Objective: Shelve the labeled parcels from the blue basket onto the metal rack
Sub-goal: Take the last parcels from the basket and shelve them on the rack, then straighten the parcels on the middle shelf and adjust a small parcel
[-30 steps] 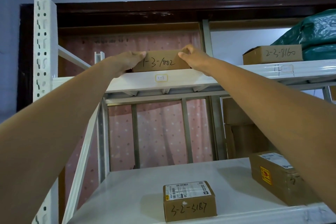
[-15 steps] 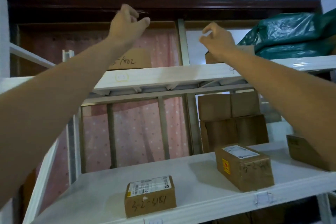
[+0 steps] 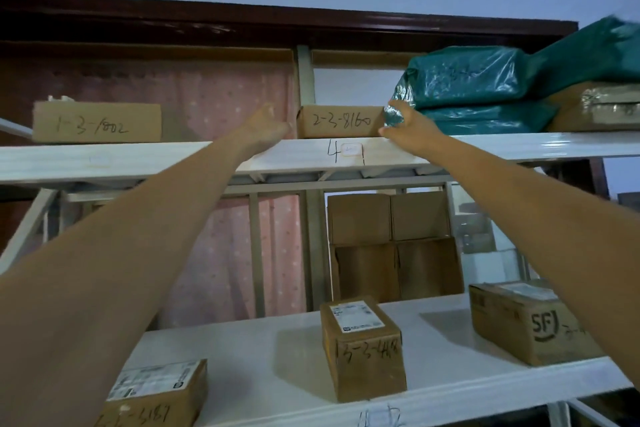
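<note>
Both hands open, left hand (image 3: 265, 130) and right hand (image 3: 403, 128) flanking the box marked 2-3-8160 (image 3: 341, 121); risk: right hand snags the adjacent green bag (image 3: 464, 87), dragging it off the upper shelf (image 3: 519, 146).

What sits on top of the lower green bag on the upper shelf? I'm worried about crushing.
A second green bag lies on the lower green bag. Further right a taped brown parcel sits beside them; whether it rests on the bag is hidden.
</note>
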`<state>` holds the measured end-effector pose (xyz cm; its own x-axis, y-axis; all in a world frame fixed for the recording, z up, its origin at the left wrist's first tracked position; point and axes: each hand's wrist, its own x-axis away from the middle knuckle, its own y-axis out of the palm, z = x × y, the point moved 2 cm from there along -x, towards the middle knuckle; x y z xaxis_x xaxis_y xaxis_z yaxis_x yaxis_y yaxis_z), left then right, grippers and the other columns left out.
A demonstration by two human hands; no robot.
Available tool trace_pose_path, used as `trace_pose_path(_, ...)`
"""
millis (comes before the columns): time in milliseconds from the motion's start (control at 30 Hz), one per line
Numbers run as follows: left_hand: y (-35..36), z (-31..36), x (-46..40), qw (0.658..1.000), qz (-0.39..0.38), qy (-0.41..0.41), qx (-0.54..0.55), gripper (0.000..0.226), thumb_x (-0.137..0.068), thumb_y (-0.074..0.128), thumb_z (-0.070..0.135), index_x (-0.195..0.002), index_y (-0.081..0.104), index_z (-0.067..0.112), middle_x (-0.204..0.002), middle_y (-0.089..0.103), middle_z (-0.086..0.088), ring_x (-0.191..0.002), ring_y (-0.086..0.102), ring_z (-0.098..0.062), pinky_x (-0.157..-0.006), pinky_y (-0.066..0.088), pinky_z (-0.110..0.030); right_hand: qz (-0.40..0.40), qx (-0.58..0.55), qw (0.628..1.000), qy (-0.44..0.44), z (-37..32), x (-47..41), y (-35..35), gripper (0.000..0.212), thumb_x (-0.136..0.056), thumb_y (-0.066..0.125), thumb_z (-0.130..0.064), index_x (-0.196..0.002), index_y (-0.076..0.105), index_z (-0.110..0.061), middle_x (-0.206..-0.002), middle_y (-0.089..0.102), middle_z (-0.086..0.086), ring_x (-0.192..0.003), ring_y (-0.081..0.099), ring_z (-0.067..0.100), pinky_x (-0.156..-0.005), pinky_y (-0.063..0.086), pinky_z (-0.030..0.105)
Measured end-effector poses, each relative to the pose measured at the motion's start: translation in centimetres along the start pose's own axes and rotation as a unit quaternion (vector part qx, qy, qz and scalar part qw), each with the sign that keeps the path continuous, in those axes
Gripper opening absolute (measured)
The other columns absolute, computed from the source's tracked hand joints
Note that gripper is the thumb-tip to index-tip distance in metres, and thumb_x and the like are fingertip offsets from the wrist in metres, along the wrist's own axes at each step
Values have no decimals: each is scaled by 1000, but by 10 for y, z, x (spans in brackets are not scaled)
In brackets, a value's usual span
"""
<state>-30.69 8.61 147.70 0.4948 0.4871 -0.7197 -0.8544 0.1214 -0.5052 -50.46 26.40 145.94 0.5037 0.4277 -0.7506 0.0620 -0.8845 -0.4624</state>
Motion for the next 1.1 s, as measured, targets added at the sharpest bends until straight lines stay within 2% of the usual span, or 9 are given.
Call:
trace_pose_path(200,18,8,4,998,-39,56,6,32,-96,44,17,-125,57,19,-117,53,3,-109,45,-14,-89,28,-21,17,-11,999,-33,-6,2,11,62,-93,55,-27,-150,28,-31,-127,63,7,-112,60,26,-99,48,45)
trace_pose_path(433,13,9,11,998,-47,43,10,42,-93,53,19,-134,49,10,-123,52,-3,-111,45,-16,-92,32,-25,28,-39,999,-23,-9,15,8,67,-93,55,-21,-152,24,-28,-114,65,7,-95,62,23,-94,52,43)
trace_pose_path(533,-14,4,29,996,29,73,33,43,-89,57,21,-131,48,14,-122,52,-2,-115,49,-16,-97,42,-29,178,-2,982,-58,-25,36,-2,62,-91,59,-27,-145,33,-16,-127,59,12,-110,59,24,-92,50,36)
trace_pose_path(633,-50,-21,89,975,132,165,66,12,-82,55,20,-90,54,29,-93,63,5,-86,60,-3,-77,52,-23,305,-37,933,-187,-54,92,15,32,-84,58,-25,-112,56,-10,-97,65,6,-86,62,17,-74,53,32)
trace_pose_path(733,-62,-99,158,983,135,96,80,14,-82,51,15,-75,53,28,-75,64,2,-62,61,0,-58,49,-17,138,-72,962,-226,-79,161,101,12,-84,61,-25,-90,60,-15,-81,65,-1,-73,61,13,-68,54,33)
trace_pose_path(800,-55,-170,195,994,106,-20,-16,11,-87,50,15,-82,59,17,-81,66,-7,-73,65,-11,-58,46,-24,-50,-39,982,-179,-87,202,179,17,-84,64,-23,-97,64,-14,-93,68,4,-84,63,20,-76,54,38)
trace_pose_path(900,-41,-272,235,973,23,-217,-79,24,-92,47,20,-106,58,4,-111,62,-20,-104,58,-36,-79,44,-36,-268,-34,962,-45,-87,245,278,48,-88,64,-24,-134,54,-14,-127,60,12,-111,59,30,-90,51,37)
trace_pose_path(1000,-26,-325,260,955,-58,-289,-34,41,-98,46,28,-132,47,6,-138,48,-19,-126,44,-34,-103,35,-39,-324,-50,944,40,-79,265,336,64,-93,57,-26,-151,30,-19,-142,50,17,-122,53,34,-98,48,41)
trace_pose_path(1100,-13,-346,271,938,-96,-332,34,50,-98,47,39,-138,38,10,-137,46,-15,-115,48,-28,-93,37,-35,-353,-81,927,98,-70,277,362,70,-91,57,-21,-152,24,-25,-143,48,15,-118,54,29,-96,50,39)
